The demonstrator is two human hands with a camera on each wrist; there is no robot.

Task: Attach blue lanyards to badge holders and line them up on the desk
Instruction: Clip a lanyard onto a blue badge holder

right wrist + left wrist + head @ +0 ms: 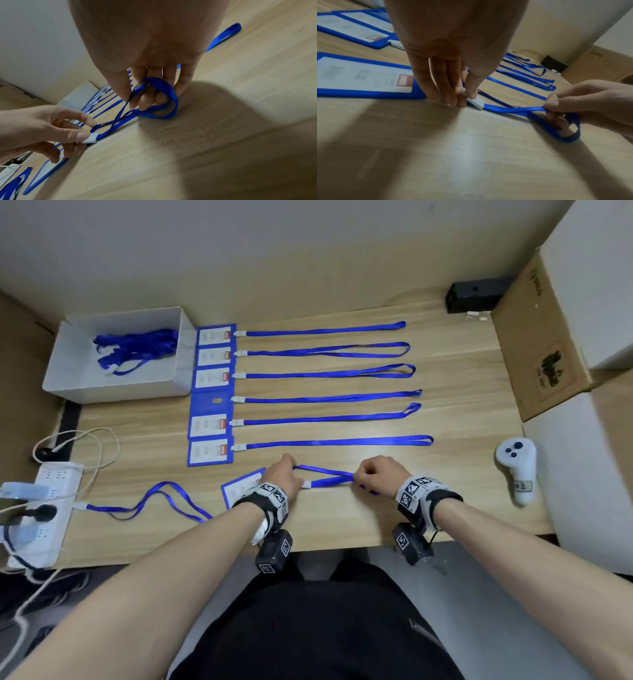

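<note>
Near the desk's front edge a blue lanyard [329,477] stretches between my two hands. My left hand [286,474] pinches its white clip [475,102] right beside a blue badge holder [239,487] lying under the wrist. My right hand [375,474] pinches the strap, whose far end curls in a loop [163,98] around its fingers. Several finished badge holders [210,402] with straightened lanyards [329,397] lie in a column behind. Another loose lanyard [154,501] lies at the front left.
A white box [85,385] with spare lanyards [133,347] stands at the back left. A power strip [51,508] with cables sits on the left edge. A white controller [517,470] lies to the right, near a cardboard box [537,344]. A black box [474,294] sits at the back.
</note>
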